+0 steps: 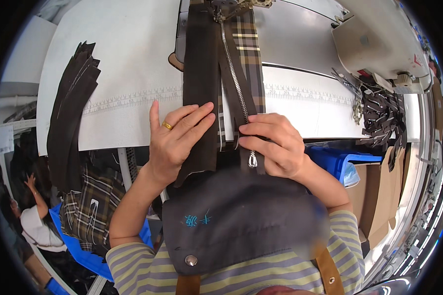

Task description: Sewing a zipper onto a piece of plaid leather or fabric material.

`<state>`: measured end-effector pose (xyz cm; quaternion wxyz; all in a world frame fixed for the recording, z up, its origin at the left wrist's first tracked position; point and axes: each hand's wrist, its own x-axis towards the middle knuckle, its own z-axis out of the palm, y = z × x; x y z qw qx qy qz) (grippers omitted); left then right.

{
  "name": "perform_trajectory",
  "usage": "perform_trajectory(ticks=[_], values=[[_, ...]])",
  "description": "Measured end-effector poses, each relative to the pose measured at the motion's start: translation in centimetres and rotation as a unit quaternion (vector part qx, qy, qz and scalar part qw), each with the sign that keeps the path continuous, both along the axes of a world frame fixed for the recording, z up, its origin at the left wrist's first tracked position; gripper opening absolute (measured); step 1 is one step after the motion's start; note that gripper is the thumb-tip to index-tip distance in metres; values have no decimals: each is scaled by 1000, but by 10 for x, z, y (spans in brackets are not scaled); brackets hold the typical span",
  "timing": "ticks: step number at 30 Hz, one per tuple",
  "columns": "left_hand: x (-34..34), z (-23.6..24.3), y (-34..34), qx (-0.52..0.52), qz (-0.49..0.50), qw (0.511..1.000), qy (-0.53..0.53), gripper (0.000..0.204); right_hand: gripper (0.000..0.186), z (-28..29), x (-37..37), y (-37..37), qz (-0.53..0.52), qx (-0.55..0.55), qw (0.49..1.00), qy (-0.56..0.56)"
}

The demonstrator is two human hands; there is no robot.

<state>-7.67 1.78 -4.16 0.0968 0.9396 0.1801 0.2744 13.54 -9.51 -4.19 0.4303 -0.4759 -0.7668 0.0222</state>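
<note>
A dark brown fabric strip runs from the sewing machine's presser foot down toward me. My left hand, with a gold ring, lies on this strip with fingers stretched out and pressing it flat. To the right, a metal zipper on dark tape comes from under the foot. My right hand pinches the zipper's tape near its lower end, just above the silver zipper pull. Brown plaid fabric lies beneath the zipper and shows at its right side. The needle area is partly cut off at the top.
Dark fabric strips hang over the table's left edge. Blue bins stand below on both sides, the left one with plaid pieces. Scissors and a pile of zipper pulls lie at right. Another person is at far left.
</note>
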Motion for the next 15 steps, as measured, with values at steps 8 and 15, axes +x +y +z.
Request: perform_trajectory(ticks=[8, 15], values=[[3, 5, -4, -44, -3, 999, -22, 33, 34, -2, -13, -5, -47, -60, 994, -81], [3, 6, 3, -19, -40, 998, -39, 26, 37, 2, -19, -2, -73, -63, 993, -64]])
